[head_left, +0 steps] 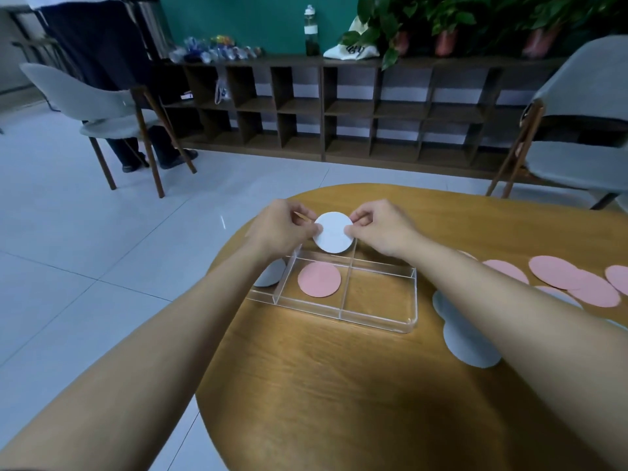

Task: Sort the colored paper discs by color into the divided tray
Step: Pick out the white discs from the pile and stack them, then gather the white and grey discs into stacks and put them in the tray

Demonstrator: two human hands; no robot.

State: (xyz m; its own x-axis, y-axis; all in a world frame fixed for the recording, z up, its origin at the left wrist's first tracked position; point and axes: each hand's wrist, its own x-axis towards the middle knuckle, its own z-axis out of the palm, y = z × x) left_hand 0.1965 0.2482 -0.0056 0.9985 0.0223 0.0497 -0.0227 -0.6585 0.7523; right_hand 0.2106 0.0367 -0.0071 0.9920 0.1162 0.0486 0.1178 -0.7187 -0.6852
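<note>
While aloft, white disc (333, 232) between both grips (282, 229) (380, 229)

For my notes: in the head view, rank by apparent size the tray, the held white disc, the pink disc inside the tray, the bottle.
1. tray
2. white disc and pink disc: alike, not ranked
3. bottle: smallest, but far from the camera

A white disc (333, 232) held over the divided tray (377, 323).
The left hand (282, 226) and right hand (380, 226) pinch its opposite edges above the tray's far side; one pink disc (319, 279) lies flat in a compartment, while loose pink discs (557, 277) and grey discs (469, 341) lie toward the table's (323, 385) right edge.
</note>
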